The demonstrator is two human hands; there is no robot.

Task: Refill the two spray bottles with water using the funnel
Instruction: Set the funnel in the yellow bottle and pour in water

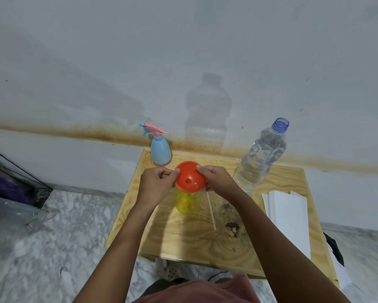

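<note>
The 2 hands pinch the rim of the orange funnel, left hand and right hand on opposite sides, over the upright yellow spray bottle on the desk. The uncapped water bottle stands to the right, nearer the right hand.

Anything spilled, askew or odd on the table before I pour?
No spill shows. Left hand and right hand pinch the rim of the funnel atop the yellow bottle. Odd: a dark stain with a brown blotch on the table, a white tube lying loose beside it, and the water bottle standing uncapped.
</note>
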